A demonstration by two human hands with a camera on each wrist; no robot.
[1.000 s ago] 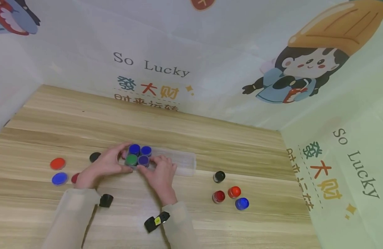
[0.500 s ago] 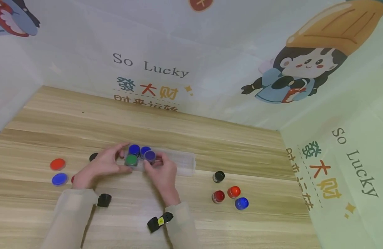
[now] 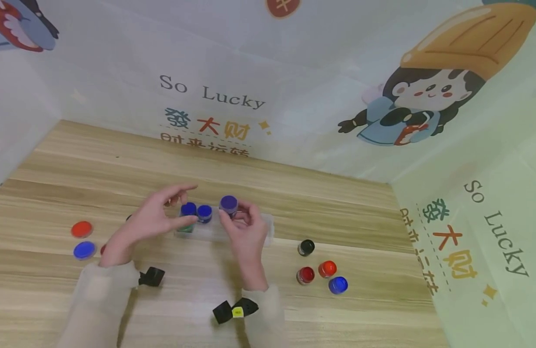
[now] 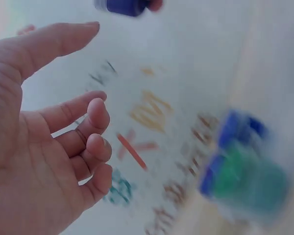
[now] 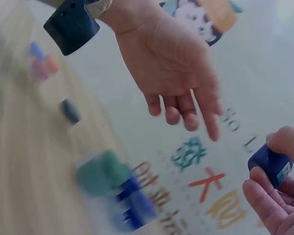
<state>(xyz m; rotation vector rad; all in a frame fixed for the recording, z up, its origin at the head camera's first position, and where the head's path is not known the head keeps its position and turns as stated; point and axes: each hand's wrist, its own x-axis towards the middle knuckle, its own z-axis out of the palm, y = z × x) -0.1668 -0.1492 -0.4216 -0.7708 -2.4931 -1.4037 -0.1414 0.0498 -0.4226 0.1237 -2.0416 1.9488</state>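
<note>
Nearest, out on the right of the surface (image 3: 185, 309), stood the blue jar (image 3: 338, 285), then the dark red jar (image 3: 305, 275), the orange-red jar (image 3: 327, 268), and the black jar (image 3: 306, 247) a little farther: close enough together, I judged, that one careless sweep rightward could topple several. Now my hands! My left hand (image 3: 156, 215) had its fingers apart, gripping nothing, its thumb crossing in front of the green jar (image 3: 186, 226); a dip there might have jostled it. And on the right, action: my right hand (image 3: 248, 227) had its grip clamped on the purple jar (image 3: 229, 205), thumb against fingers, up above the clear tray (image 3: 211, 232). A smooth, rounded side, so a loosening pinch could have let it slip onto the plastic. Just left of it, at the far side, two blue jars (image 3: 204, 213) stood in the tray, easily bumped if I swung back.
</note>
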